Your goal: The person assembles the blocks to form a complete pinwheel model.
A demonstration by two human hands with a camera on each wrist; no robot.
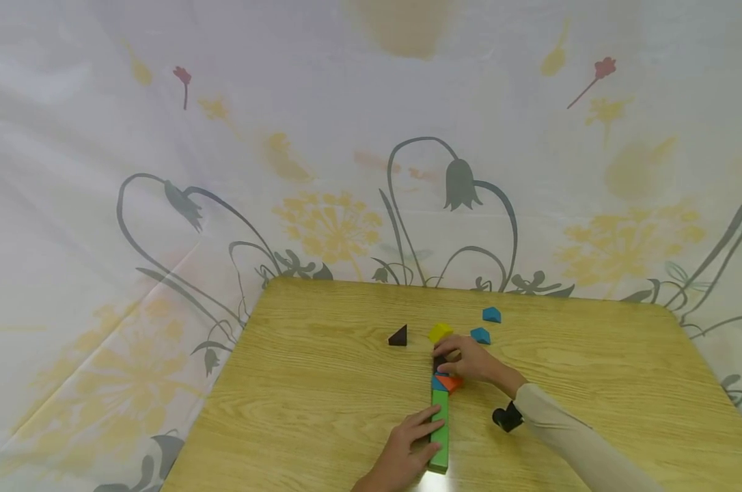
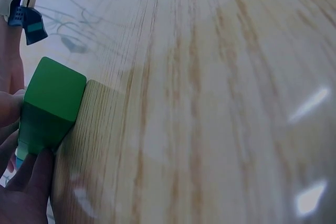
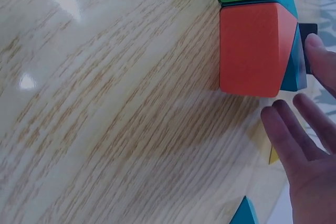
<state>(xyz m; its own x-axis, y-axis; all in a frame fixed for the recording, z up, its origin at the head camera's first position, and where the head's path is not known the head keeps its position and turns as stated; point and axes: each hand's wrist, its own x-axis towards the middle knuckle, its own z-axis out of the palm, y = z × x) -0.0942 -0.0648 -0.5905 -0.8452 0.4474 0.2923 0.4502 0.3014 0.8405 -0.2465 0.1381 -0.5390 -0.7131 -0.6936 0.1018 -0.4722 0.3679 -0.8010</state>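
A long green block (image 1: 440, 430) lies on the table, and my left hand (image 1: 408, 444) rests its fingers on its top and left side. In the left wrist view the block's square end (image 2: 55, 87) faces the camera, with fingertips along it. Beyond its far end sit a blue wedge block (image 1: 438, 383) and an orange block (image 1: 451, 383), close together. My right hand (image 1: 469, 359) reaches over a dark block (image 1: 439, 363) just past them, pinching it between thumb and fingers. The right wrist view shows the thumb on this dark block (image 3: 308, 64), beside the blue piece (image 3: 291, 77).
A yellow block (image 1: 440, 332) lies just past the right hand. Two blue blocks, one nearer (image 1: 480, 335) and one farther (image 1: 491, 315), lie to its right. A black triangular block (image 1: 398, 337) stands to the left. A small black device (image 1: 507, 416) is at the right sleeve.
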